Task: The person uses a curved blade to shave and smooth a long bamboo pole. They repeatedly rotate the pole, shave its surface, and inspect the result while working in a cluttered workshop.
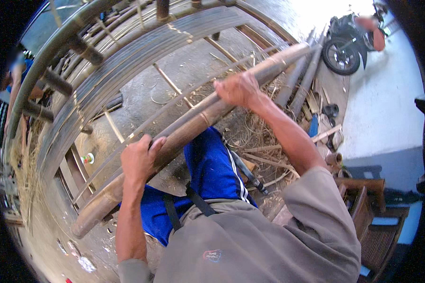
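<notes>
A thick brown bamboo pole (208,115) runs slantwise before me, from lower left to upper right, as the near rail of a bamboo frame. Along its upper side lies a long, dark bamboo strip (182,117). My left hand (139,158) is closed around the strip toward its lower left part, thumb along the top. Farther up, my right hand (241,92), slightly blurred, grips the same strip, fingers curled over it. Both hands are at the pole; the undersides of their fingers are hidden. Beyond them, a row of narrow bamboo slats (127,61) is bound with light ties.
Thin crosspieces (172,85) span the frame's gap. A curved bamboo rail (47,61) with short posts rises at far left. Bamboo poles (297,75), shavings and scraps litter the right. A motorcycle (344,47) stands far right; a wooden chair (375,226) is near right. Another person (16,78) is at left.
</notes>
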`<act>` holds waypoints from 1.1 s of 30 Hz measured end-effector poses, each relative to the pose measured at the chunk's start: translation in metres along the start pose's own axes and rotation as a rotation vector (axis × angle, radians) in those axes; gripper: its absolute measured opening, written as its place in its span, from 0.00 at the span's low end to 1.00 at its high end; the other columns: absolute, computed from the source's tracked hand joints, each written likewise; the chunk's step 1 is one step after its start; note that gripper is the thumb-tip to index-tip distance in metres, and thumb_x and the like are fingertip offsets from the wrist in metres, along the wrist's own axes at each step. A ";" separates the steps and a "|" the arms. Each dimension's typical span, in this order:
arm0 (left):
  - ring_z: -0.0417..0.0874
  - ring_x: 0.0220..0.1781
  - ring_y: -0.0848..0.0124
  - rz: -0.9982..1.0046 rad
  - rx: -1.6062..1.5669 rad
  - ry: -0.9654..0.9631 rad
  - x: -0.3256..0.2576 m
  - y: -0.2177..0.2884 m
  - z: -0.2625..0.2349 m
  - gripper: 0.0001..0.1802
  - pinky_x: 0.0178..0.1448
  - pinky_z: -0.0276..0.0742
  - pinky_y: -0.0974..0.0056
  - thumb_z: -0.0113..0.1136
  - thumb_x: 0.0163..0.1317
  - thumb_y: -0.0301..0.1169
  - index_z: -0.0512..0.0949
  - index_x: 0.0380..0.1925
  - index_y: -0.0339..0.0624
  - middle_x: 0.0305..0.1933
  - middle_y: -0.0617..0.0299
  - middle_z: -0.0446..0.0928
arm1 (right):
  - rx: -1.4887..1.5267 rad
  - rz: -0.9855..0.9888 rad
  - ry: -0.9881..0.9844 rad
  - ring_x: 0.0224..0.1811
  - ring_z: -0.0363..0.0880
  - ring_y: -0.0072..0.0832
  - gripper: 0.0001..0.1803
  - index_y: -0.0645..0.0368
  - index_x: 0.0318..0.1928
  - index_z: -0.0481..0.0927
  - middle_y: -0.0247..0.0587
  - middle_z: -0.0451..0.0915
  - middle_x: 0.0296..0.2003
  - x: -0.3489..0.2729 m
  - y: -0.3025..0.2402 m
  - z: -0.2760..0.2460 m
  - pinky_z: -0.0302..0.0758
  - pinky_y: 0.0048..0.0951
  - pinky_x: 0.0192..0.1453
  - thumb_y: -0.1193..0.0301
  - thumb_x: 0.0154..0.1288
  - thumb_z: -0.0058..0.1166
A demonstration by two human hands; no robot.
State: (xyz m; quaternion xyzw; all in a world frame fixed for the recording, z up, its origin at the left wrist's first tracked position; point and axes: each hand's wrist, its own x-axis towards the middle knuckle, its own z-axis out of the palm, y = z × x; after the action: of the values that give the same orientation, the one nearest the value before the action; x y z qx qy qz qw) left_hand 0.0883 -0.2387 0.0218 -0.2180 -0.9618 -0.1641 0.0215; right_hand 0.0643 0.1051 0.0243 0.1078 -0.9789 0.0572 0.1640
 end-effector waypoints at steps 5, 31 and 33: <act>0.84 0.30 0.45 0.240 -0.147 0.149 0.081 0.105 0.027 0.30 0.33 0.78 0.47 0.56 0.66 0.57 0.78 0.24 0.37 0.25 0.43 0.80 | -0.049 0.265 0.293 0.34 0.83 0.47 0.14 0.54 0.31 0.83 0.49 0.84 0.31 -0.010 0.115 -0.056 0.79 0.50 0.43 0.60 0.70 0.53; 0.71 0.21 0.73 0.519 -1.546 0.180 0.220 0.285 -0.133 0.17 0.25 0.69 0.67 0.53 0.74 0.46 0.72 0.39 0.44 0.25 0.63 0.73 | 0.499 1.152 -0.151 0.35 0.82 0.57 0.17 0.67 0.33 0.78 0.63 0.80 0.28 -0.436 -0.080 0.177 0.76 0.53 0.40 0.62 0.61 0.51; 0.70 0.21 0.72 0.539 -1.500 0.233 0.213 0.282 -0.111 0.19 0.27 0.71 0.65 0.50 0.75 0.48 0.71 0.37 0.43 0.22 0.64 0.69 | 0.713 1.267 -0.080 0.35 0.81 0.59 0.16 0.66 0.32 0.79 0.62 0.80 0.29 -0.428 -0.087 0.146 0.75 0.53 0.40 0.62 0.61 0.52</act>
State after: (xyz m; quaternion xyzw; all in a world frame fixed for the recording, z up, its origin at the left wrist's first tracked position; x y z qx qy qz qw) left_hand 0.0126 0.0528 0.2372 -0.3804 -0.5012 -0.7772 0.0082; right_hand 0.4342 0.0815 -0.2486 -0.4306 -0.7806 0.4526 0.0184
